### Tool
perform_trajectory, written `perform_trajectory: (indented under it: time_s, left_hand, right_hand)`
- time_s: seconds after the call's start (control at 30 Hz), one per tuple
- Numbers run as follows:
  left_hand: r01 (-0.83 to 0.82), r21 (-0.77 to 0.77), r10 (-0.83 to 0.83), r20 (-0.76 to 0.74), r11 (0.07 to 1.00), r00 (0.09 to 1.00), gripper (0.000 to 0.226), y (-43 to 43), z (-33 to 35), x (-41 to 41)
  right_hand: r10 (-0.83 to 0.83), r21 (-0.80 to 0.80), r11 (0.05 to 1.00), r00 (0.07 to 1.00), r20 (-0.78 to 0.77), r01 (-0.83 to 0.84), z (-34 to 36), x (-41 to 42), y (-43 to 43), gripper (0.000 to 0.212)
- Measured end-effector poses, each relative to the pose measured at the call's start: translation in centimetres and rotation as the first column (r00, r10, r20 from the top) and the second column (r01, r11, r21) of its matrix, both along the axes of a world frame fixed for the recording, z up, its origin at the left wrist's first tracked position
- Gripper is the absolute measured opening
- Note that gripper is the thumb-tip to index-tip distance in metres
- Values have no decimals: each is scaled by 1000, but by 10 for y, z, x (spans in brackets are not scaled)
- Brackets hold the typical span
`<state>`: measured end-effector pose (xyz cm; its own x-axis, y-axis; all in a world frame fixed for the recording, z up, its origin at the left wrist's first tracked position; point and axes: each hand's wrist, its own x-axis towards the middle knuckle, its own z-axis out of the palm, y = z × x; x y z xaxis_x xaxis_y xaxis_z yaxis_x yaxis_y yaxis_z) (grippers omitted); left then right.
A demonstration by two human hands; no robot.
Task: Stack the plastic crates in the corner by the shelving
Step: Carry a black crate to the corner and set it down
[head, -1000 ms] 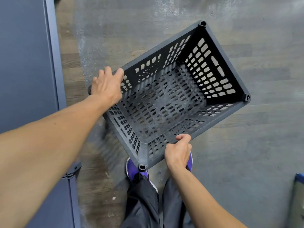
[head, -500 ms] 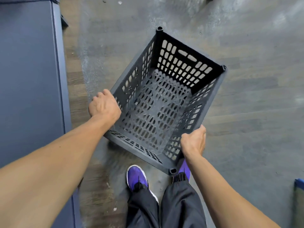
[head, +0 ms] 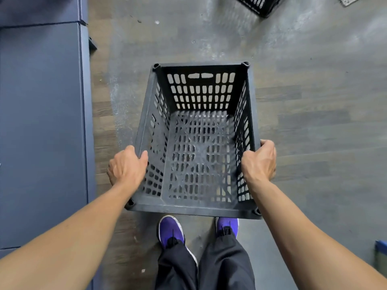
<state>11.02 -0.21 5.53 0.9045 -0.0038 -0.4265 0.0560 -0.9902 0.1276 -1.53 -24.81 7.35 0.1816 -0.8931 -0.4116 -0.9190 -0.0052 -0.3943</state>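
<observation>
Crate (head: 199, 147) black slotted plastic, held over wood floor (head: 314, 122) in front of person, blue cabinet (head: 41, 122) at far L, L hand (head: 127, 166) clamped on L rim, R hand (head: 259, 162) clamped on R rim, purple shoes (head: 170, 231) below crate, 2nd crate (head: 257, 4) partly in view top R.

Floor (head: 314, 122): grey-brown wood-look planks, scuffed, with pale dusty streaks and small specks of debris. Dark blue padded blocks (head: 41, 122) run along the left edge, a seam near the top. Blue-edged object (head: 380, 254) at lower right, possibly a bin.
</observation>
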Motion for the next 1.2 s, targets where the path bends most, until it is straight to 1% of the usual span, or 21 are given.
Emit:
perform_trajectory:
  time_s: [0.13, 0.27, 0.33, 0.53, 0.67, 0.83, 1.0, 1.2]
  left_hand:
    - [-30, 19, 29, 27, 999, 999, 37, -10, 33, -18]
    - [-63, -21, 65, 80, 998, 995, 42, -19, 74, -27]
    - [-95, -49, 99, 88, 994, 991, 43, -30, 108, -23]
    - [-125, -62, 133, 149, 990, 980, 39, -61, 231, -4]
    - [-139, -119, 162, 209, 983, 964, 39, -78, 312, 5]
    - [-140, -158, 180, 272, 977, 945, 40, -89, 382, 8]
    - [-152, -199, 211, 319, 968, 924, 38, -91, 438, 16]
    - [-132, -263, 223, 352, 956, 909, 35, -88, 480, 32]
  right_hand:
    - [74, 1, 997, 997, 8, -74, 23, -3, -18, 39]
    - [153, 34, 987, 987, 47, -155, 63, -7, -44, 38]
    - [207, 59, 975, 975, 84, -213, 93, -5, -60, 35]
    - [273, 82, 955, 954, 123, -284, 202, 11, -99, 33]
    - [300, 67, 946, 936, 182, -316, 278, 27, -119, 27]
    - [346, 15, 934, 913, 216, -357, 352, 43, -136, 20]
    - [365, -44, 930, 899, 242, -366, 411, 58, -141, 22]
    - [409, -30, 911, 888, 211, -412, 458, 73, -147, 20]
